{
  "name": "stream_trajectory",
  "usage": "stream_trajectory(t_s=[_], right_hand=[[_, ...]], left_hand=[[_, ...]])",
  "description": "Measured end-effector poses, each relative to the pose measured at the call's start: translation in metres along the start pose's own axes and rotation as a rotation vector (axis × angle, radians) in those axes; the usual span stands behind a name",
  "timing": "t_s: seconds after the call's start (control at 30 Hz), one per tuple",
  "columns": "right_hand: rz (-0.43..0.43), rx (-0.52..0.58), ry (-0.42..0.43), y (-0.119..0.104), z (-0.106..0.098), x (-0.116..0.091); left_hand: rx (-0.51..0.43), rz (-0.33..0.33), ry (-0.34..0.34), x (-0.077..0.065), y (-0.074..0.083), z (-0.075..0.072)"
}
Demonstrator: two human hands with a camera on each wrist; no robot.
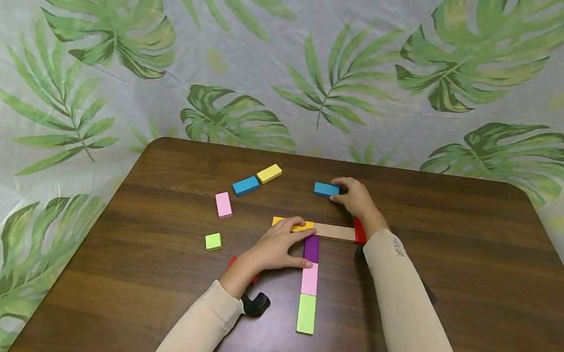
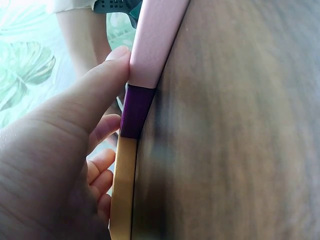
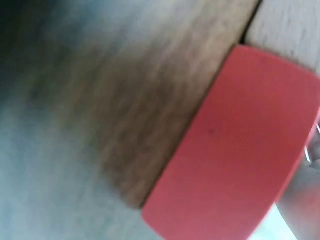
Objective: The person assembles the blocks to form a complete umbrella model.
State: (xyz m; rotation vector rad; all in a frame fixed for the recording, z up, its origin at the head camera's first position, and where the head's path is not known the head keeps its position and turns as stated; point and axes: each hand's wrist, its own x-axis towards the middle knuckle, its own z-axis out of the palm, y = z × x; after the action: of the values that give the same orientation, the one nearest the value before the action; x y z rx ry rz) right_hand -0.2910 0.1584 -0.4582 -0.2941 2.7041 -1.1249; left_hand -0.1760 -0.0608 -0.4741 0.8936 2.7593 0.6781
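My right hand (image 1: 355,197) pinches the right end of a blue block (image 1: 326,190) between thumb and fingers, beyond the row of blocks. Below that wrist lies a red block (image 3: 235,150), meeting the end of a beige block (image 1: 335,232). My left hand (image 1: 277,246) rests spread over the joined blocks. Its thumb touches the pink block (image 2: 155,45) near its seam with the purple block (image 2: 136,112). The other fingers lie along the yellow-orange block (image 2: 123,185), partly covering it in the head view. A lime green block (image 1: 306,314) ends the column nearest me.
Loose at the left lie a yellow block (image 1: 269,173), another blue block (image 1: 246,185), a pink block (image 1: 223,205) and a small green block (image 1: 213,242). A red block (image 1: 254,279) is half hidden under my left wrist. Leaf-printed cloth (image 1: 243,53) hangs behind the wooden table (image 1: 150,276).
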Motion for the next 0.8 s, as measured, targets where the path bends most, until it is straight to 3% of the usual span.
stream_trajectory(t_s=[0.8], right_hand=[[0.043,0.166,0.012,0.0102,-0.0017,-0.0016]], left_hand=[[-0.006,-0.005,0.005,-0.0007,0.0000,0.0001]])
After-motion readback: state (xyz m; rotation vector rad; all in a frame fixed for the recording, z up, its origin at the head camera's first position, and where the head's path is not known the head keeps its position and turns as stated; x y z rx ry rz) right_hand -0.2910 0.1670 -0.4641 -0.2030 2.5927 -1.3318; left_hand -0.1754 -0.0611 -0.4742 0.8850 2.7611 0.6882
